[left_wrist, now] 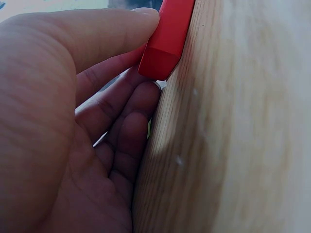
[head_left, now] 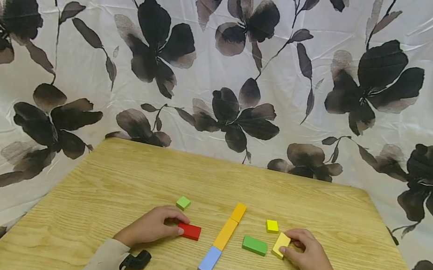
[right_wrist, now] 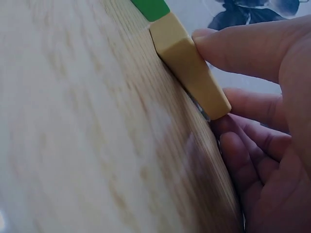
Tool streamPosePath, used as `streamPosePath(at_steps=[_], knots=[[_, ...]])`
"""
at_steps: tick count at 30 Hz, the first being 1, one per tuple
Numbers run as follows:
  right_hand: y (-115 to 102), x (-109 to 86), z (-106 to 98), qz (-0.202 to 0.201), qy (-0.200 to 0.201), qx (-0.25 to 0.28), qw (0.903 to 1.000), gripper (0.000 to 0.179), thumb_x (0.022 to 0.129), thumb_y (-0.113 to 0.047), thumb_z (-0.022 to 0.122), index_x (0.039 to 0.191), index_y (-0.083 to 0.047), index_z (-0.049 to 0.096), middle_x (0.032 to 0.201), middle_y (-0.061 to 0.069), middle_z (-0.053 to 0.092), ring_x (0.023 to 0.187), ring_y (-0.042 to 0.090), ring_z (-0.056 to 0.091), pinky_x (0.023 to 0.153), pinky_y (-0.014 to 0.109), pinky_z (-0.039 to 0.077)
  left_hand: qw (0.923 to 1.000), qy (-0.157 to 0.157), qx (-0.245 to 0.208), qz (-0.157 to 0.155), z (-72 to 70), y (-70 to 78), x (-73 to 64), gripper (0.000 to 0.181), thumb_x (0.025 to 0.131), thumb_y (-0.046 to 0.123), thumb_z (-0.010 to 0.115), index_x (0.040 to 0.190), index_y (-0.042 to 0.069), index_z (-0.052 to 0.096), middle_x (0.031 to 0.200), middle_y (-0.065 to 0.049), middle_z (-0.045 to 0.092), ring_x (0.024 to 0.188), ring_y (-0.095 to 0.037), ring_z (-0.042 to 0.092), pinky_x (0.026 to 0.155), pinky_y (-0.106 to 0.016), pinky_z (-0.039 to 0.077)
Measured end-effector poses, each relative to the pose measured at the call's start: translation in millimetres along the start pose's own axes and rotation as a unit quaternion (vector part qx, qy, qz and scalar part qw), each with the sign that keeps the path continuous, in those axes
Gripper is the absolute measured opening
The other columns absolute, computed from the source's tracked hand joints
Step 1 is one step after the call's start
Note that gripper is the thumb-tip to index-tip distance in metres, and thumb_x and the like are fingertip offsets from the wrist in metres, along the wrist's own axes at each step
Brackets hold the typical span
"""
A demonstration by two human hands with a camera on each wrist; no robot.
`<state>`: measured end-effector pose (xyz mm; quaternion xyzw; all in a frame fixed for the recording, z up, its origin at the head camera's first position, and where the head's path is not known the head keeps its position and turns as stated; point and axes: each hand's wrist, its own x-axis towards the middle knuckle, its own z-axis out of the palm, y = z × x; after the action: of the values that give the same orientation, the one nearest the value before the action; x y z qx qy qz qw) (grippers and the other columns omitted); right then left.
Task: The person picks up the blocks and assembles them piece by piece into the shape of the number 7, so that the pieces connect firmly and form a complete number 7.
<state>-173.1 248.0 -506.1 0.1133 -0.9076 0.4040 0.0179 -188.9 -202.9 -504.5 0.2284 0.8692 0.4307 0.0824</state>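
At the left, my left hand [head_left: 157, 225] pinches the near end of a red block [head_left: 190, 232] between thumb and fingers. The left wrist view shows the thumb on one face of that red block [left_wrist: 167, 41], low at the wooden surface. On the other side, my right hand [head_left: 309, 257] grips a pale yellow block [head_left: 280, 245] by its right side. In the right wrist view the thumb and a finger touch this pale yellow block [right_wrist: 192, 68]. A green block [head_left: 254, 245] lies just left of it.
Between the hands, two orange blocks [head_left: 229, 227] and a blue block [head_left: 209, 261] form a slanting line on the wooden table [head_left: 143, 170]. A small light green block [head_left: 183, 203] and a small bright yellow block [head_left: 272, 226] lie farther back. Floral cloth [head_left: 184, 125] hangs behind.
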Motion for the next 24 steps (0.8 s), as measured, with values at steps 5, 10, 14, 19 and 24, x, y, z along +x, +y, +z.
streamPosePath(at_steps=[5,10,14,19,24], knots=[[-1.3,-0.1,0.4,0.004,0.002,0.005,1.0,0.039,0.088,-0.033,0.08,0.119,-0.012,0.069,0.124,0.003,0.06,0.113,0.021,0.057,0.093,0.032,0.05,1.0,0.001,0.004,0.002,0.1,-0.6,0.2,0.021,0.093,0.036,0.073,0.114,0.031,0.072,0.119,0.014,0.064,0.126,-0.022,0.053,0.106,-0.053,0.038],[-3.3,-0.4,0.8,0.015,0.003,0.015,0.9998,0.044,0.087,-0.031,0.08,0.122,-0.009,0.065,0.121,0.005,0.061,0.109,0.02,0.058,0.092,0.033,0.05,1.0,0.001,0.002,0.004,0.0,-1.4,0.7,0.022,0.093,0.035,0.073,0.114,0.03,0.073,0.119,0.013,0.064,0.125,-0.022,0.053,0.105,-0.053,0.038],[-4.7,-0.2,1.1,0.023,0.001,0.018,0.9996,0.049,0.087,-0.029,0.08,0.126,-0.006,0.062,0.118,0.006,0.062,0.106,0.02,0.058,0.09,0.034,0.05,1.0,0.001,0.004,0.006,-0.7,-1.1,0.9,0.021,0.093,0.036,0.073,0.114,0.03,0.073,0.119,0.014,0.064,0.125,-0.022,0.054,0.105,-0.053,0.039],[-6.6,-0.1,1.1,0.034,-0.003,0.034,0.9988,0.053,0.087,-0.028,0.08,0.129,-0.005,0.059,0.113,0.006,0.063,0.099,0.019,0.06,0.084,0.033,0.051,1.0,0.001,0.004,0.004,-0.8,-0.4,1.2,0.021,0.093,0.035,0.073,0.113,0.031,0.073,0.119,0.014,0.064,0.124,-0.021,0.054,0.105,-0.052,0.039],[-7.7,-1.0,1.8,0.04,-0.002,0.049,0.998,0.053,0.088,-0.026,0.08,0.13,-0.004,0.057,0.11,0.007,0.064,0.093,0.018,0.06,0.078,0.03,0.052,1.0,-0.002,0.0,-0.003,-1.2,0.8,0.7,0.021,0.093,0.034,0.074,0.113,0.03,0.073,0.118,0.014,0.064,0.123,-0.021,0.054,0.105,-0.053,0.038]])
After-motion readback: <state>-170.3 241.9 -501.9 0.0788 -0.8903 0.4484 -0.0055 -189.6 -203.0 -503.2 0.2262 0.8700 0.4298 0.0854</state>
